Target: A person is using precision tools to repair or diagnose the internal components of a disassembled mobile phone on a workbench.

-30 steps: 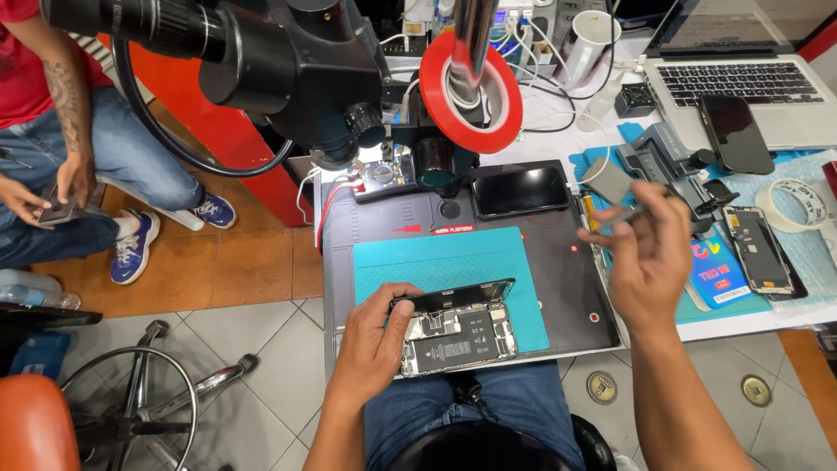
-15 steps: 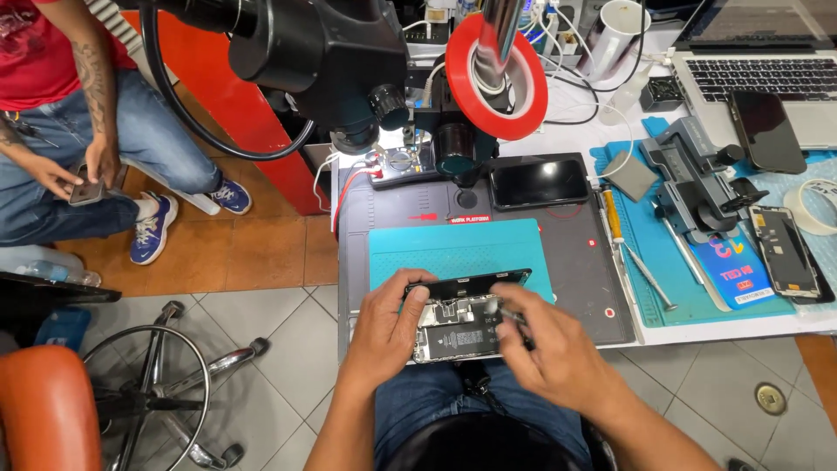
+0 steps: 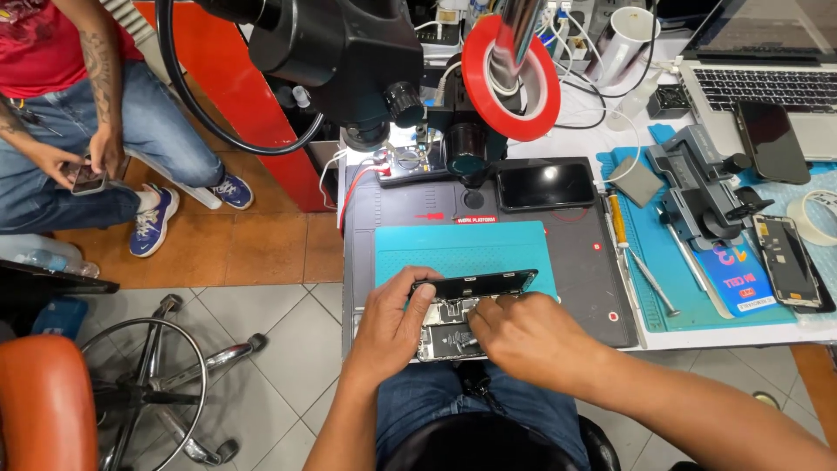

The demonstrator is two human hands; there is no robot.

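An opened smartphone [image 3: 453,318] lies at the near edge of the dark work mat [image 3: 575,262], partly over a teal pad [image 3: 462,253], its inner parts showing. My left hand [image 3: 392,327] grips the phone's left side, thumb on its raised black top edge. My right hand [image 3: 523,336] rests over the phone's right half, fingertips pressed onto the internals. Whether the fingers pinch a small part or tool is hidden.
A black microscope [image 3: 349,52] and a red tape roll [image 3: 514,74] hang over the bench. A dark phone [image 3: 545,185], screwdrivers [image 3: 641,262], a clamp jig [image 3: 697,187], a laptop [image 3: 767,78] lie right. A seated person [image 3: 78,131] holds a phone at left; a stool [image 3: 139,392] stands below.
My right hand came back from the tools at the right and settled on the opened phone. My left hand stayed on the phone's left side. The view shifted slightly.
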